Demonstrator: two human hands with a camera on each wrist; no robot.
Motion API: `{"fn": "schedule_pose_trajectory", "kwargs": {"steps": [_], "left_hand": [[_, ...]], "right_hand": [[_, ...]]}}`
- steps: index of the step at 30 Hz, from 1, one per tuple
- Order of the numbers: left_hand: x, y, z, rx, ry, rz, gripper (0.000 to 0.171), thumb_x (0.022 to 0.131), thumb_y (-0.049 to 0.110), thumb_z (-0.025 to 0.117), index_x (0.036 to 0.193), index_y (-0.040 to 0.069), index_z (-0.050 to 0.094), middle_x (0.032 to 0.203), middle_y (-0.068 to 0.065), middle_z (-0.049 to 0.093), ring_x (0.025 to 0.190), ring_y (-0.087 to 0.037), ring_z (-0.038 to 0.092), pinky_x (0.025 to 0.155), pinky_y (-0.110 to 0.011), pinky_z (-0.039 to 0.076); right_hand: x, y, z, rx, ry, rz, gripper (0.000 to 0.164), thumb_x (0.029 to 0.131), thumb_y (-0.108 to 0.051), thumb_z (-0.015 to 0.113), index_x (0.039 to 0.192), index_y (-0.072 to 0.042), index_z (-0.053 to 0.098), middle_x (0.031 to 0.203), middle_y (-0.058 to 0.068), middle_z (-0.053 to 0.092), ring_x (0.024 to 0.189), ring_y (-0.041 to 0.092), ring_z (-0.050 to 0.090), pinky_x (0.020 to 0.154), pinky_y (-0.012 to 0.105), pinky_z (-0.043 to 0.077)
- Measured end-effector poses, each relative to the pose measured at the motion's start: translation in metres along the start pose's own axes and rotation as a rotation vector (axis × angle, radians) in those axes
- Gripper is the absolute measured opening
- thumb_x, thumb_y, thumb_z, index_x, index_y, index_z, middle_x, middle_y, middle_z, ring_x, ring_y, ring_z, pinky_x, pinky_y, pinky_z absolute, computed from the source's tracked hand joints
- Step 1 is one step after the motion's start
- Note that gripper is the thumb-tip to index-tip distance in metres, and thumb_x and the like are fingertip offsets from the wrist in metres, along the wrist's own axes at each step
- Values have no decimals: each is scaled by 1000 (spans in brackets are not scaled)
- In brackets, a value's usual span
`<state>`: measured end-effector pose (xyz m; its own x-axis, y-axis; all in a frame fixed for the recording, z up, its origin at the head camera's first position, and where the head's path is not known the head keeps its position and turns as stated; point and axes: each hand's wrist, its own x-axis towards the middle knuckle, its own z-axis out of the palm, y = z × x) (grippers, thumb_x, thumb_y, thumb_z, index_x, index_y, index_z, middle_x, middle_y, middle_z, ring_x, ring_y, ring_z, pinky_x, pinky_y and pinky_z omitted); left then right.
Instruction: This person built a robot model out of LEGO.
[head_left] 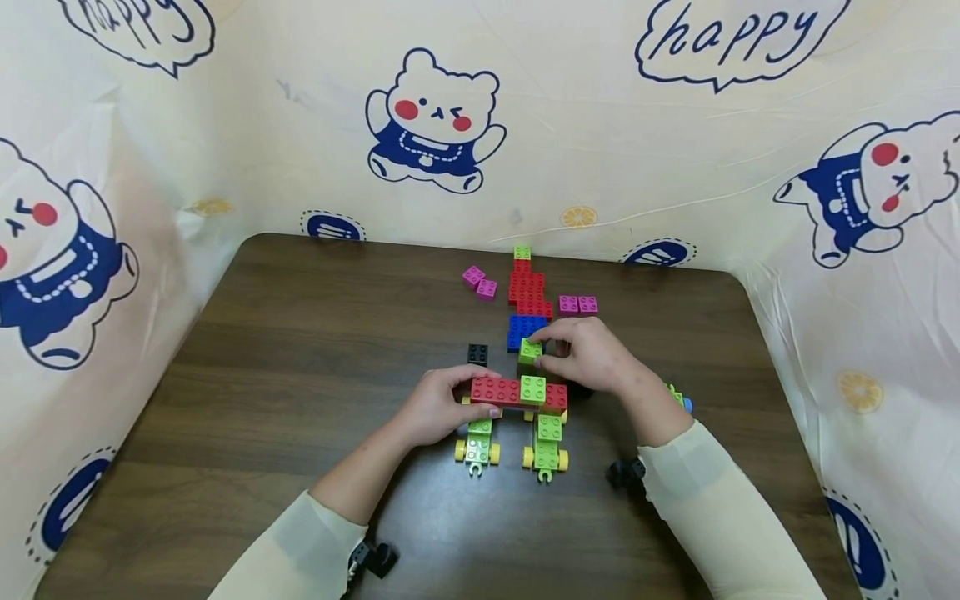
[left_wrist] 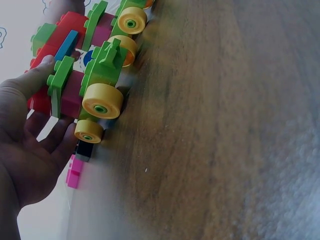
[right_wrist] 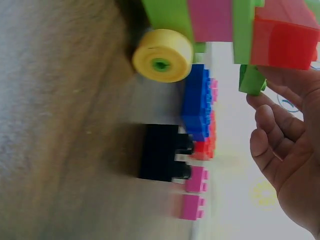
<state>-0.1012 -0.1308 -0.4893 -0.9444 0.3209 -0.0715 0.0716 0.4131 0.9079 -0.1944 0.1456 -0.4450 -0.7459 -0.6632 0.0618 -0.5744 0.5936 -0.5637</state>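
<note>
My left hand grips the left end of a red brick beam, thumb on the near side. One green brick sits on top of the beam. The beam rests across two green wheeled bases with yellow wheels. In the left wrist view, a dark pink brick shows between green pieces under the beam. My right hand pinches another green brick between thumb and fingers, just behind the beam. The right wrist view shows this green brick beyond the beam's red end.
Behind the right hand lie a blue brick and a row of red bricks ending in a green one. Pink bricks lie on both sides of that row. Black bricks stand behind the wheeled build.
</note>
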Motion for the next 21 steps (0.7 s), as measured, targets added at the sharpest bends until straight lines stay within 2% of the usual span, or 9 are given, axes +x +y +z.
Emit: {"fn": "schedule_pose_trajectory", "kwargs": {"steps": [5,11,17,21], "left_hand": [[0,0,0,5,5,-1,40,84,36,88,121,37,73,111,11,72,100,-18,64,89,-45,53],[1,0,1,22,8,3,40,84,37,89,121,37,73,110,12,72,99,-16,64,89,-44,53],[3,-1,2,17,9,22,42,84,36,89,123,32,73,108,13,73,99,-15,66,88,-43,53],[4,-1,2,22,8,26,44,83,35,89,123,28,73,108,12,73,98,-15,67,87,-42,55]], "right_hand": [[-1,-10,-9,4,23,-18,34,92,-24,82,125,-20,76,101,-7,72,76,13,57,64,30,52],[-5,-29,-17,54,36,-80,37,93,-27,80,129,-23,74,119,-3,72,86,15,63,68,29,56],[-9,-47,-20,74,9,-140,40,93,-24,80,133,-22,73,120,-3,70,100,22,68,73,29,60],[-11,-55,-18,41,-28,-170,42,94,-24,78,135,-21,71,119,-4,69,99,19,66,71,29,59]]}}
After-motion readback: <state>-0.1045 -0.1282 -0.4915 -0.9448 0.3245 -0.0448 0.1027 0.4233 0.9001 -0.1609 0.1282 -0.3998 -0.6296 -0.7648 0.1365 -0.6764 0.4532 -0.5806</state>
